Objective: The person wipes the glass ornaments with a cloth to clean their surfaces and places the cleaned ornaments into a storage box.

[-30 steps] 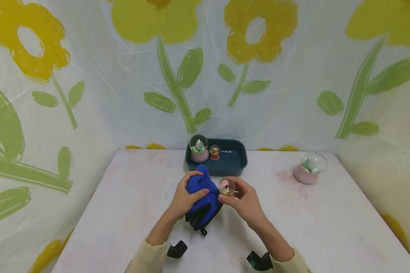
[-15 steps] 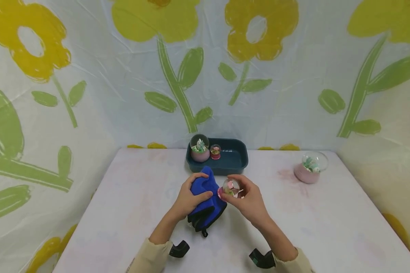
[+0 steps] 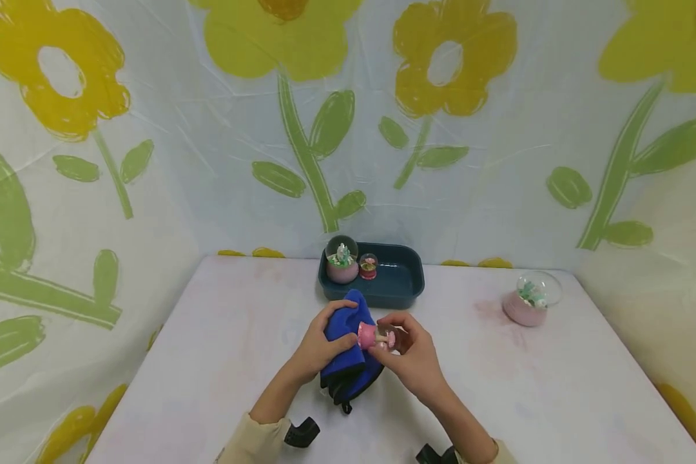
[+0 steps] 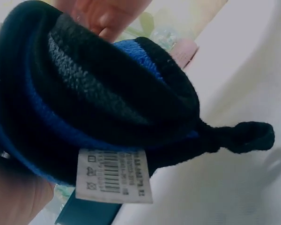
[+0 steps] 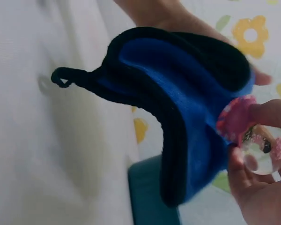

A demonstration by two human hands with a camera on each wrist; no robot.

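My left hand [image 3: 318, 347] grips a folded blue cloth [image 3: 342, 322] with black edging. A black hanging loop [image 4: 255, 137] and a white printed label [image 4: 113, 176] show on it in the left wrist view. With my right hand [image 3: 413, 356] I hold a small snow globe [image 3: 368, 336] by its clear ball, between thumb and fingers. The globe lies tipped sideways, its pink base pointing left at the cloth. In the right wrist view the base [image 5: 236, 119] is right against or just in front of the cloth; whether they touch I cannot tell.
Behind the hands stands a dark teal tray [image 3: 403, 298]. At its left end are a larger snow globe [image 3: 342, 264] with a pink base and a small red-based one [image 3: 368, 266]. Another pink-based globe [image 3: 524, 310] stands at the table's far right. A flower-printed sheet [image 3: 487, 167] hangs behind.
The snow globe in my right hand has turned from roughly upright onto its side, base now leftward and closer to the cloth. My left hand keeps its grip on the cloth.
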